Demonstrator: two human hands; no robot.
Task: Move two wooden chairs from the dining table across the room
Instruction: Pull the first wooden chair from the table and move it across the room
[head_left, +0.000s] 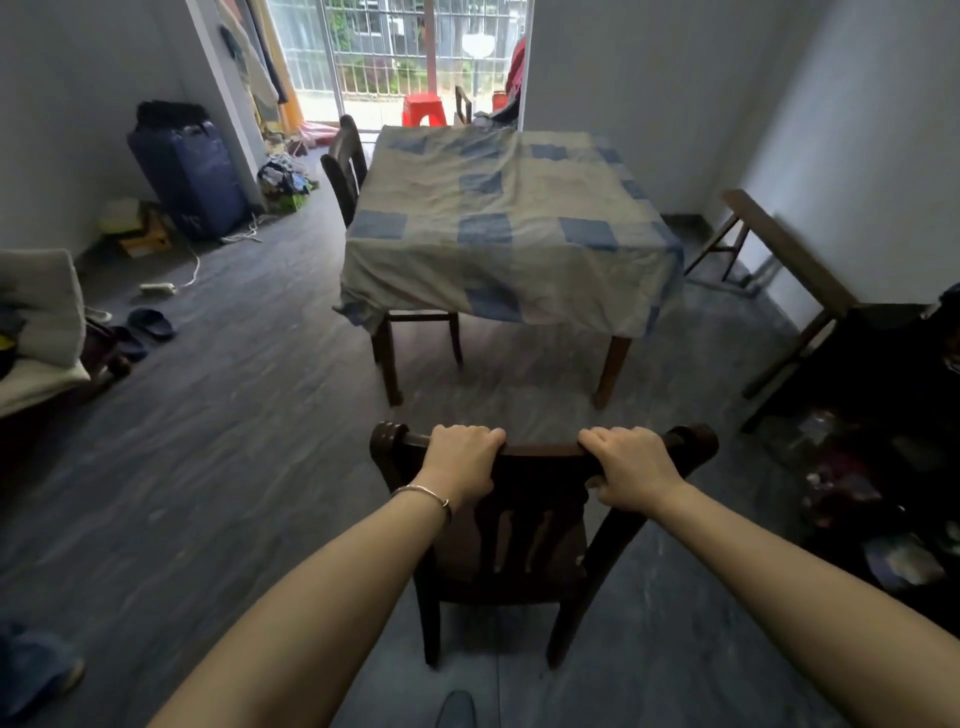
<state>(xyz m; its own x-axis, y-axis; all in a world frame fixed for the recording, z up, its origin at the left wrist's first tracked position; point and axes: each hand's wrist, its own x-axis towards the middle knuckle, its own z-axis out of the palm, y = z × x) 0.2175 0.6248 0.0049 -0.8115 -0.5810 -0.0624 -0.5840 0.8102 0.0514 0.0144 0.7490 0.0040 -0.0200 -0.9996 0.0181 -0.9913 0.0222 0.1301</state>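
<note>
Both forearms reach out to a dark wooden chair (511, 540) standing on the floor well short of the dining table (511, 228), its back toward the camera. Left hand (460, 462) and right hand (631, 475) are closed over the top rail, fingers curled across its far side. Rigid and probably fairly heavy, it should lift best from that rail or the back posts; the slats look weaker. A second chair (345, 166) sits tucked against the table's left side. Beyond the table on that side, a dark suitcase (189, 176) leans against the wall.
</note>
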